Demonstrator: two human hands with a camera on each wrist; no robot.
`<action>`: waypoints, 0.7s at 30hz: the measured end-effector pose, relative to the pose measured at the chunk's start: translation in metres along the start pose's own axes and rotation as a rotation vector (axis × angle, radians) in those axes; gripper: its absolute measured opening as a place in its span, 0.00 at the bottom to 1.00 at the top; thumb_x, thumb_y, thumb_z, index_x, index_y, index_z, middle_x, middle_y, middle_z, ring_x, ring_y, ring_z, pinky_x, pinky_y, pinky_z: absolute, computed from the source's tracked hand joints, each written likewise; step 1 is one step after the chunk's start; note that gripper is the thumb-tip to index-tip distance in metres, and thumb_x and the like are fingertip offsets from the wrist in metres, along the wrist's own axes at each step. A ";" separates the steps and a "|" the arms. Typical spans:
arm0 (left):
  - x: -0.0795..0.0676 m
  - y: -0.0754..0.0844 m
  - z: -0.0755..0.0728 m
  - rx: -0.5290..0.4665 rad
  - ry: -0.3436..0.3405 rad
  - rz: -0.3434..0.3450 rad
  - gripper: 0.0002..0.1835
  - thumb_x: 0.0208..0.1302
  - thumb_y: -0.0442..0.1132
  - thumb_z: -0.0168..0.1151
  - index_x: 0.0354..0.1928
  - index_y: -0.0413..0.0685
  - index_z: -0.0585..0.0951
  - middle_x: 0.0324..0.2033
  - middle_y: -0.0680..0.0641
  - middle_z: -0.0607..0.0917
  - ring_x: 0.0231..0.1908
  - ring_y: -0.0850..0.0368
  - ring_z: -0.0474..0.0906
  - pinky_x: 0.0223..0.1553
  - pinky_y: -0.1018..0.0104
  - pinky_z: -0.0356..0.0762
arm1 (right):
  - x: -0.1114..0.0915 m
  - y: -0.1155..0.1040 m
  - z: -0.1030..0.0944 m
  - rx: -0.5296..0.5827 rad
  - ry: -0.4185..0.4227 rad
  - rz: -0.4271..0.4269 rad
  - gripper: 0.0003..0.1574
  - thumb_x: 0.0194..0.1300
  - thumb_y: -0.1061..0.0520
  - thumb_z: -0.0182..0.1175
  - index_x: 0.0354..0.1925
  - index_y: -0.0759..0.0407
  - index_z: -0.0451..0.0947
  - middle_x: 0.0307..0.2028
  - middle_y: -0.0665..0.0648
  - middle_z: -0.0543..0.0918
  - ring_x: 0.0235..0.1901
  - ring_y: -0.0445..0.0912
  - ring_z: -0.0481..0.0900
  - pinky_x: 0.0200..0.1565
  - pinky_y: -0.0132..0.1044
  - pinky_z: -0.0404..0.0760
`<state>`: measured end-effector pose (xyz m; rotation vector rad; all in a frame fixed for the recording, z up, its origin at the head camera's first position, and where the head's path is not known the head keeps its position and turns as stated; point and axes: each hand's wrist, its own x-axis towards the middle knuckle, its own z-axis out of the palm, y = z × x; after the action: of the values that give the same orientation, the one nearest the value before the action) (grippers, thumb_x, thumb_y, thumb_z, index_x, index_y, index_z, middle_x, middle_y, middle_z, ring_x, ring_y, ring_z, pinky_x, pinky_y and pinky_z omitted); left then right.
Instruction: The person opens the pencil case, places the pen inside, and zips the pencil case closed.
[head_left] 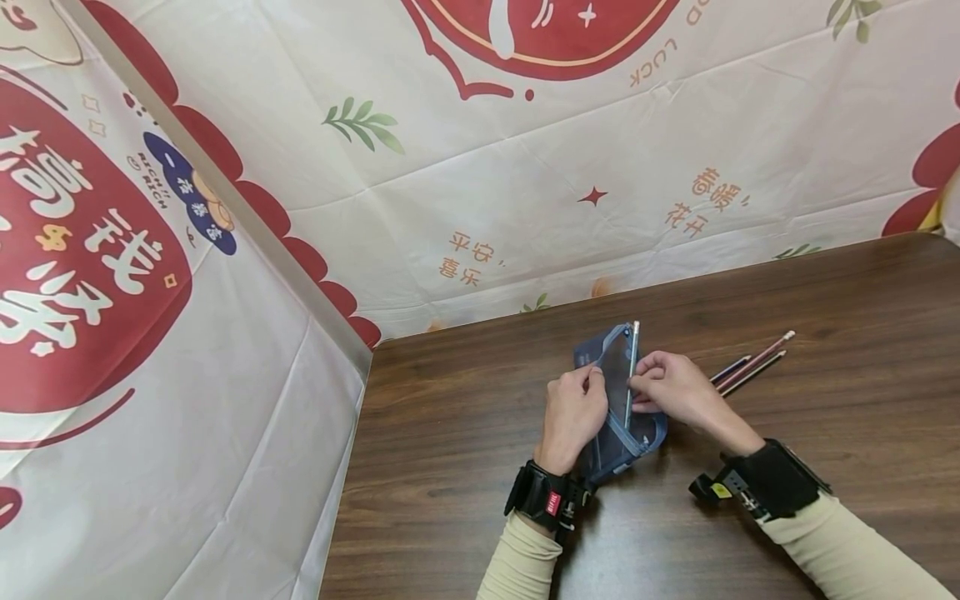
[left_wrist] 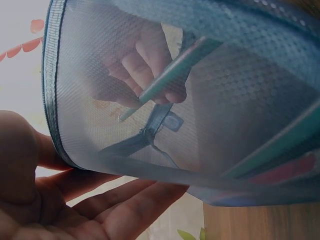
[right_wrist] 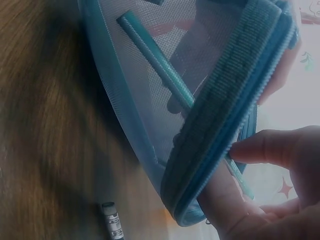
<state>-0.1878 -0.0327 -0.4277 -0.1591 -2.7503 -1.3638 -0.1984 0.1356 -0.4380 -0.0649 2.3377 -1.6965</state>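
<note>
A blue mesh pencil case (head_left: 611,450) with a zipper lies tilted on the table, its mouth spread apart. My left hand (head_left: 576,408) pinches the case's edge between thumb and fingers. With its fingertips, my right hand (head_left: 671,387) pinches a teal pencil (head_left: 633,350) at the mouth. One end of this pencil shows through the mesh in the right wrist view, inside the pencil case (right_wrist: 135,100). Through the mesh in the left wrist view, another teal pencil (left_wrist: 275,145) and a pinkish-red thing (left_wrist: 285,170) appear, partly blurred.
Several loose pencils (head_left: 761,362) lie on the brown wooden table (head_left: 450,433), just beyond my right hand. A printed white cloth (head_left: 510,192) hangs along the table's back edge, and another cloth panel (head_left: 247,400) stands at the left.
</note>
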 end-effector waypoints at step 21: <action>-0.001 0.001 -0.001 -0.006 -0.003 -0.004 0.18 0.70 0.46 0.46 0.41 0.51 0.86 0.15 0.54 0.73 0.14 0.62 0.66 0.13 0.69 0.59 | 0.000 0.002 0.006 0.013 -0.029 0.010 0.17 0.66 0.63 0.52 0.47 0.77 0.65 0.35 0.70 0.84 0.30 0.52 0.84 0.35 0.42 0.85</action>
<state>-0.1867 -0.0332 -0.4259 -0.1561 -2.7507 -1.3741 -0.1969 0.1302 -0.4412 -0.0746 2.3023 -1.6944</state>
